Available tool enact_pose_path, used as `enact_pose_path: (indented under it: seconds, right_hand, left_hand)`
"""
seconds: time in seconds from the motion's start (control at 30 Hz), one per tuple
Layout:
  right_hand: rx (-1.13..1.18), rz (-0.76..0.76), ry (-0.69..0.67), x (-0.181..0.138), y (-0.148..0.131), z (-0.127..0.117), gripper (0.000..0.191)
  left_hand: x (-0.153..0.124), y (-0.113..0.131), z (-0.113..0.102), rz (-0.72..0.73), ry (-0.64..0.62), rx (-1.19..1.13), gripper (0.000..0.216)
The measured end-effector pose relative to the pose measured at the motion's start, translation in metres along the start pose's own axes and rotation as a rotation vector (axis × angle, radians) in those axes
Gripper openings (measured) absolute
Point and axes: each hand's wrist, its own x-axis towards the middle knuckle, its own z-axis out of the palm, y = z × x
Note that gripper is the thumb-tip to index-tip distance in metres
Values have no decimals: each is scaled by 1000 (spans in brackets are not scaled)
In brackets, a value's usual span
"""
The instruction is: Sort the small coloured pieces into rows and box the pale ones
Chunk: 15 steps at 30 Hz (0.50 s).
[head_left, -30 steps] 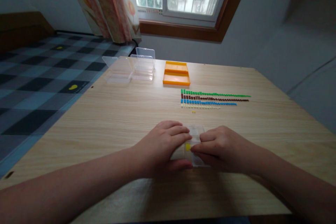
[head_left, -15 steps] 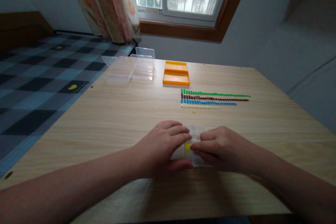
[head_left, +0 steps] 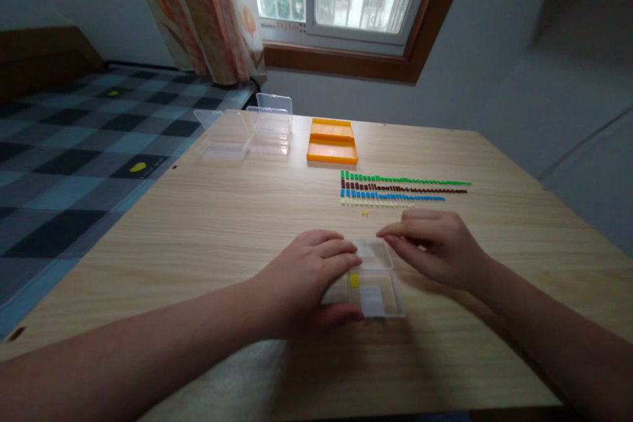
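A small clear plastic box (head_left: 378,290) lies on the wooden table (head_left: 237,224) near the front edge, with a yellow piece (head_left: 354,279) inside it. My left hand (head_left: 309,280) grips the box's left side, fingers over the top and thumb along the near edge. My right hand (head_left: 435,247) hovers just above and to the right of the box, fingers loosely stretched toward the left and holding nothing I can see. Behind it lie rows of small green, brown, blue and pale yellow beads (head_left: 395,188).
An orange tray (head_left: 332,141) stands at the back middle of the table. Clear plastic boxes with raised lids (head_left: 247,132) sit at the back left. A checked bedcover (head_left: 74,145) lies beyond the table's left edge, a window and curtain behind.
My right hand has lifted off the clear box and moved up and to the right, uncovering the box. My left hand stays on the box.
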Motion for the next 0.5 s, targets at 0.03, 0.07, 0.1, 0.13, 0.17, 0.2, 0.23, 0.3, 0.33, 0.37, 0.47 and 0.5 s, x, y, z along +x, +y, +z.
enact_pose_path:
  seconds: [0.03,0.07,0.1,0.13,0.17,0.2,0.23,0.3,0.33,0.37,0.47,0.5]
  right_hand:
    - [-33,52,45,1,7,1,21]
    - [-64,108,58,2,15,3,21]
    - [-94,155,55,3,22,5,23]
    - [-115,192,44,4,28,8,25]
    - [-131,230,31,5,33,12,27]
    - [-144,261,24,5,37,15,27]
    - [-156,285,20,6,40,18,28]
    - [-178,324,18,8,42,23,27]
    - [-187,337,17,9,42,25,27]
    - [-194,348,13,9,42,27,26]
    - [-215,368,-15,10,40,29,24]
    - [-223,368,-25,10,40,28,24]
  left_hand:
    - [0,0,0,0,-2,2,55]
    - [0,0,0,-1,-3,2,55]
    - [0,0,-1,-1,-6,1,55]
    - [0,0,-1,-2,-10,1,55]
    - [0,0,-1,-3,-11,2,55]
    - [0,0,-1,-5,-13,4,55]
    - [1,0,-1,-6,-14,5,56]
    - [1,-1,-1,-6,-11,6,55]
    - [1,-1,-1,-5,-8,4,55]
    - [1,-1,-1,-4,-6,4,54]
    - [0,-1,-1,-4,-12,5,54]
    - [0,-1,-1,-5,-12,5,54]
